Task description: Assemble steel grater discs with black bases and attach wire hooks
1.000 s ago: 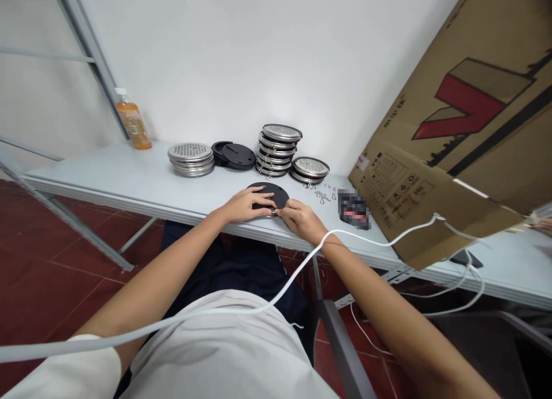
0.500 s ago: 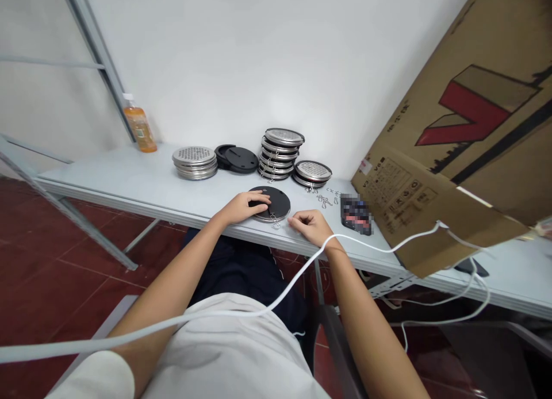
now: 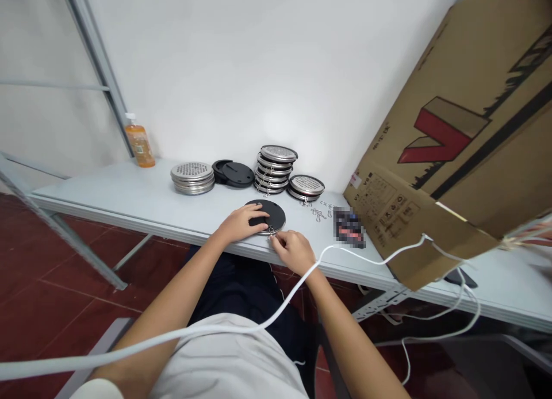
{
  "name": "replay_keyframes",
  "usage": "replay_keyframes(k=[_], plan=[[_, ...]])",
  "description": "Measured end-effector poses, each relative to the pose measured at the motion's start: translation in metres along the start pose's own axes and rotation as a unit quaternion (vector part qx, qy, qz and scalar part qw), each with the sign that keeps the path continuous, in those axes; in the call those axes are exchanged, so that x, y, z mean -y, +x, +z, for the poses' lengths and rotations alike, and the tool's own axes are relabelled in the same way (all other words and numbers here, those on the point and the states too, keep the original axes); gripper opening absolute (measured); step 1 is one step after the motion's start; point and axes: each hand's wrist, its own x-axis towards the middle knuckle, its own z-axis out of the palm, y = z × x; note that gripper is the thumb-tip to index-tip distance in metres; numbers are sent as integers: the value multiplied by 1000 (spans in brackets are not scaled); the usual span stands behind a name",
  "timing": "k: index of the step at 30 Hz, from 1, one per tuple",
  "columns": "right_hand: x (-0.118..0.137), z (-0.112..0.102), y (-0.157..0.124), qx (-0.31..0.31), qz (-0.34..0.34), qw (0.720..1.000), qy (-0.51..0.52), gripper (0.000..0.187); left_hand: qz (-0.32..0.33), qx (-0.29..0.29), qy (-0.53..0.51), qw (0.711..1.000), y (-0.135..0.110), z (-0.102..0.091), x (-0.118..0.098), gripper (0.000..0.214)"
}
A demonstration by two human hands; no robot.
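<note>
A round black disc with a silver rim lies flat near the table's front edge. Across its left part rests my left hand, fingers spread over the top. At the disc's front rim sits a small wire clip. My right hand pinches this clip between thumb and forefinger, and the fingertips partly hide it. Behind the disc stands a tall stack of silver perforated grater discs with wire clips along their fronts. A shorter grater stack is to its right.
Silver grater plates are piled at left, beside black round lids. Loose wire clips lie near a blurred dark item. A cardboard box leans at right. A white cable crosses in front of my arms. An orange bottle stands far left.
My right hand has moved left from beside the disc to the clip at its front rim and pinches it. My left hand stays on the disc. The camera view has tilted slightly upward.
</note>
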Motion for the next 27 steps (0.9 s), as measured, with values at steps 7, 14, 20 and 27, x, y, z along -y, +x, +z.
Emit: replay_keyframes(k=[7, 14, 20, 27], plan=[[-10, 0, -1, -53, 30, 995, 83, 47, -32, 3, 64, 997, -6, -2, -11, 41], [-6, 5, 4, -82, 80, 993, 16, 41, 2, 47, 84, 995, -5, -7, -3, 57], [-3, 8, 1, -62, 13, 997, -51, 24, 5, 17, 82, 997, -4, -4, -3, 68], [-11, 8, 2, -71, 3, 997, -17, 25, -52, -35, 93, 994, -3, 1, -7, 73]])
